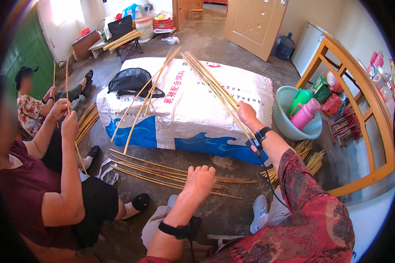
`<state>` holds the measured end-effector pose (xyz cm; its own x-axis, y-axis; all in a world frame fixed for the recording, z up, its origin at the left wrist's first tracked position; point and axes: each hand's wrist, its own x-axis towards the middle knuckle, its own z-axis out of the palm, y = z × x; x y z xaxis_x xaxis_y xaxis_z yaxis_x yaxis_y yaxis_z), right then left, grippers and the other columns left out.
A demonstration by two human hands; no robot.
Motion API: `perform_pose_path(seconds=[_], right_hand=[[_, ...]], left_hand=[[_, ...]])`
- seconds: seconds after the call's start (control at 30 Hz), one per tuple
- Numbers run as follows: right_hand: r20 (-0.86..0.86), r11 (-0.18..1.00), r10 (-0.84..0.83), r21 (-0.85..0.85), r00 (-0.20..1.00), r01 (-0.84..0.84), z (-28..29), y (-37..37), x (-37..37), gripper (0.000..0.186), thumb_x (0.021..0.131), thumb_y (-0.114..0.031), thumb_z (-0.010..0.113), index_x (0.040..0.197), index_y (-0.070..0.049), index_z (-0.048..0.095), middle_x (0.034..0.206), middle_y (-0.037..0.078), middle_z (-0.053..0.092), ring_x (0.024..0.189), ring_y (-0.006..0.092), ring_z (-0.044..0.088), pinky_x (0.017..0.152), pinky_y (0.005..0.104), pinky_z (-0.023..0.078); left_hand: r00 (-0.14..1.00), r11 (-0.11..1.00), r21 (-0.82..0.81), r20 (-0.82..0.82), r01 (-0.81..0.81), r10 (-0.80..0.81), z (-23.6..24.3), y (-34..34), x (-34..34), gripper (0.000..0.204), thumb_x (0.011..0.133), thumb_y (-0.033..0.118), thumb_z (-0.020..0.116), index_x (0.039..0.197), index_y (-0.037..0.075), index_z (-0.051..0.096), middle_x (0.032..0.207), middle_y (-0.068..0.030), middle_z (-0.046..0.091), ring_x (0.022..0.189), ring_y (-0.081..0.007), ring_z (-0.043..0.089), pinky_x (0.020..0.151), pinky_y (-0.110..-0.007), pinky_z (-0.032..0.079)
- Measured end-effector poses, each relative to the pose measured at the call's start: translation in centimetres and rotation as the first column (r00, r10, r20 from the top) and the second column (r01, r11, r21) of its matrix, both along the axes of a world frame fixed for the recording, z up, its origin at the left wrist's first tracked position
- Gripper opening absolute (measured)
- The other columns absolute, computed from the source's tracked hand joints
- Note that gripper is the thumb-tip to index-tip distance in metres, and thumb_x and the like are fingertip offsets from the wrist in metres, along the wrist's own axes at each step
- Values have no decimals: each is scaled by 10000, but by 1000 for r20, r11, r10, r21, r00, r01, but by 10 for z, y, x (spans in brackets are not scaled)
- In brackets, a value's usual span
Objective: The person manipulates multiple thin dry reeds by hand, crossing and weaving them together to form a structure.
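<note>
In front of me, the right hand (pixel 246 115) has its fingers closed around a bundle of thin sticks (pixel 213 87), slanting over the white-and-blue covered worktop (pixel 195 116). The left hand (pixel 199 180) is half curled above the floor sticks (pixel 156 171); whether its fingers hold something, I cannot tell.

Glare whitens the upper-left wall (pixel 66 12); the sacking (pixel 232 87) is bright, the floor (pixel 235 210) off its near edge dimmer. Held sticks (pixel 214 86) look sharp; the wooden frame (pixel 363 179) curves near the black rim.
</note>
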<state>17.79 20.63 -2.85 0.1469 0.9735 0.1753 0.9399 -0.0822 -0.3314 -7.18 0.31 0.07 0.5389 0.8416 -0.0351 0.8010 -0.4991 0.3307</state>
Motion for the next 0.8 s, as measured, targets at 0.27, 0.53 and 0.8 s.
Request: perform_pose_path(seconds=[0.27, 0.53, 0.8], right_hand=[[230, 993, 118, -32, 966, -113, -3, -5, -3, 187, 777, -119, 419, 862, -7, 542, 847, 186, 584, 796, 329, 579, 661, 412, 464], [140, 996, 91, -16, 986, -89, 2, -14, 12, 214, 747, -232, 527, 880, -80, 596, 807, 165, 610, 777, 319, 584, 680, 390, 460], [-187, 927, 374, 48, 909, -371, 13, -49, -11, 228, 739, -198, 508, 873, -37, 596, 769, 183, 604, 737, 318, 587, 680, 378, 463]], left_hand=[[999, 999, -26, -34, 20, -21, -2, -4, 3, 196, 759, 211, 555, 897, 73, 547, 896, -104, 560, 896, -274, 524, 786, -396, 358], [999, 995, -100, -39, -20, 16, 6, 1, 4, 218, 770, 214, 539, 927, 62, 545, 924, -130, 557, 921, -295, 523, 811, -421, 371], [991, 991, -8, 30, -132, 132, 17, 14, -19, 209, 796, 195, 513, 944, 47, 528, 896, -147, 562, 881, -321, 533, 764, -430, 401]])
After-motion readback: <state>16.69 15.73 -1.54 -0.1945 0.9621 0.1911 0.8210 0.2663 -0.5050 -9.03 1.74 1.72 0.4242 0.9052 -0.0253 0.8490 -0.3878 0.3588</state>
